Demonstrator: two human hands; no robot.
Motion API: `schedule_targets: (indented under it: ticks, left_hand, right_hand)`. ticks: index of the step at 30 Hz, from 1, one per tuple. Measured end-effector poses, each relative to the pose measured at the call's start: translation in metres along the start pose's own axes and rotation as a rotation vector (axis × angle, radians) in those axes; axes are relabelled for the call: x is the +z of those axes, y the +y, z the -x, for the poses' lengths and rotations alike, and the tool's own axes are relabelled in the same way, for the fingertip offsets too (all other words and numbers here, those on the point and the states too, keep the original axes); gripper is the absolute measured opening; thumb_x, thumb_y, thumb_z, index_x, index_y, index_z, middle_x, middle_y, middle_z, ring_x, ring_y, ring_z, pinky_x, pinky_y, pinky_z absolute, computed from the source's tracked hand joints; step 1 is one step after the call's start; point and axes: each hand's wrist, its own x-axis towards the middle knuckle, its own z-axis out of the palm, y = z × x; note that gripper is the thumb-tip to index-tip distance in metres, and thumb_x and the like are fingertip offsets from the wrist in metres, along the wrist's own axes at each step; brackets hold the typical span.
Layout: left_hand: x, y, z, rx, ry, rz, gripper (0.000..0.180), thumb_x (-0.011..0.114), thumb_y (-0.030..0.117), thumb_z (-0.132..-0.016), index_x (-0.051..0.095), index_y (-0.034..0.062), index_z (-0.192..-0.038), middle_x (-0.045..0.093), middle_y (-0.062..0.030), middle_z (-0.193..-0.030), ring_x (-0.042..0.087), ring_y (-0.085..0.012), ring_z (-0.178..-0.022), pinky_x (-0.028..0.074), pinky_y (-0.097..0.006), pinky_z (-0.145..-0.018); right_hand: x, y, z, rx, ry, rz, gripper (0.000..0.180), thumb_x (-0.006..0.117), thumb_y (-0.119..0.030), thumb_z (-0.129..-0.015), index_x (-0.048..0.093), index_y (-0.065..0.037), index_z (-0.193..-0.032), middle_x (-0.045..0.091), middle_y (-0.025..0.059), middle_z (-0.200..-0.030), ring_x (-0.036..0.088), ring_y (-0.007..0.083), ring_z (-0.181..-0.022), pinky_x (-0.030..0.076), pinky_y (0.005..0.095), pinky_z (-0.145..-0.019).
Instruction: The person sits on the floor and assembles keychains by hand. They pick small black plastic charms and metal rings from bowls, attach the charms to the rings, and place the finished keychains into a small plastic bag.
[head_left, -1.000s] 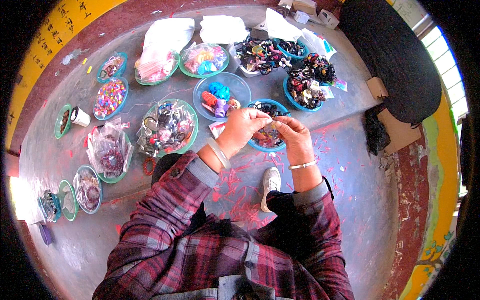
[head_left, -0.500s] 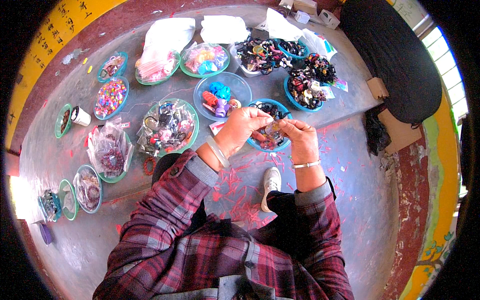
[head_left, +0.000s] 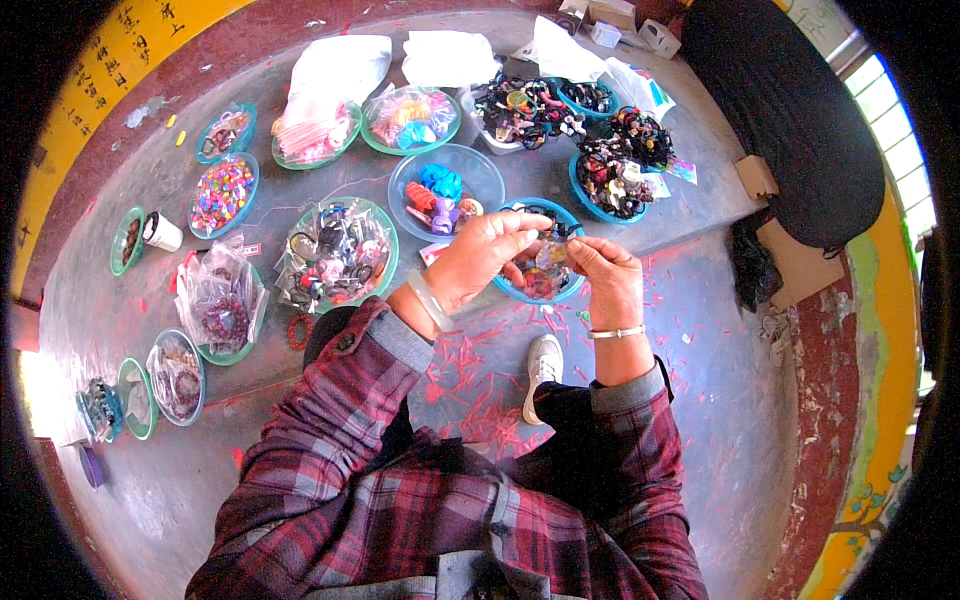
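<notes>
**Fiddly bead work over the blue bowl**

The grey floor carries everything here, with pink scraps strewn over it near the white shoe. A black cloth lies at the far right and white bags sit at the back. Between them there's a spread of green-rimmed plates: one full of clear packets just left of the hands, one with mixed coloured beads further left, and a clear bowl with blue and red bits right behind the hands.

Both hands meet just above a blue bowl. The left hand has its grip pressed together on a small piece, thumb and fingertips pinching one side of it. The right hand pinches the other side, fingers curled in tight. The piece itself is too tiny and blurry to say what it is, maybe something shiny.

My take on doing this bit well: hold the piece low over the blue bowl so anything that slips lands back in it and not among the floor scraps. Let one hand be the steady clamp and let the other do the fine work. Keeping both wrists close in looks like the right idea too, less wobble.
</notes>
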Motion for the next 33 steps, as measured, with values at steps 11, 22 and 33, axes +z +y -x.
schedule_targets:
  ticks: [11, 22, 33]
  left_hand:
    - [-0.009, -0.012, -0.013, 0.646, -0.032, -0.826, 0.017, 0.067, 0.014, -0.068, 0.065, 0.0063, -0.083, 0.062, -0.0088, -0.089, 0.057, -0.0231, -0.089, 0.042, -0.033, -0.083]
    - [-0.012, -0.007, -0.004, 0.297, -0.057, -0.516, 0.014, 0.062, 0.013, -0.077, 0.065, 0.0002, -0.082, 0.065, -0.0078, -0.076, 0.059, -0.0104, -0.069, 0.045, -0.025, -0.062]
    - [-0.015, 0.005, -0.003, 0.066, -0.045, -0.241, 0.021, 0.058, 0.021, -0.083, 0.065, 0.0014, -0.083, 0.06, -0.0008, -0.07, 0.049, -0.0057, -0.056, 0.039, -0.02, -0.049]
  right_hand:
    - [0.006, -0.011, 0.01, -0.434, -0.164, 0.605, 0.009, 0.066, -0.001, -0.068, 0.066, -0.001, -0.078, 0.062, 0.0075, -0.072, 0.058, 0.0134, -0.065, 0.046, 0.0237, -0.058]
    - [0.007, -0.018, 0.014, -0.341, -0.202, 0.477, 0.007, 0.066, 0.0, -0.07, 0.066, 0.0, -0.077, 0.062, 0.0069, -0.07, 0.057, 0.0113, -0.063, 0.045, 0.0228, -0.054]
    - [0.003, -0.015, 0.011, -0.108, -0.09, 0.12, 0.006, 0.066, -0.005, -0.074, 0.066, -0.001, -0.079, 0.062, 0.0028, -0.071, 0.054, 0.0075, -0.064, 0.043, 0.0202, -0.059]
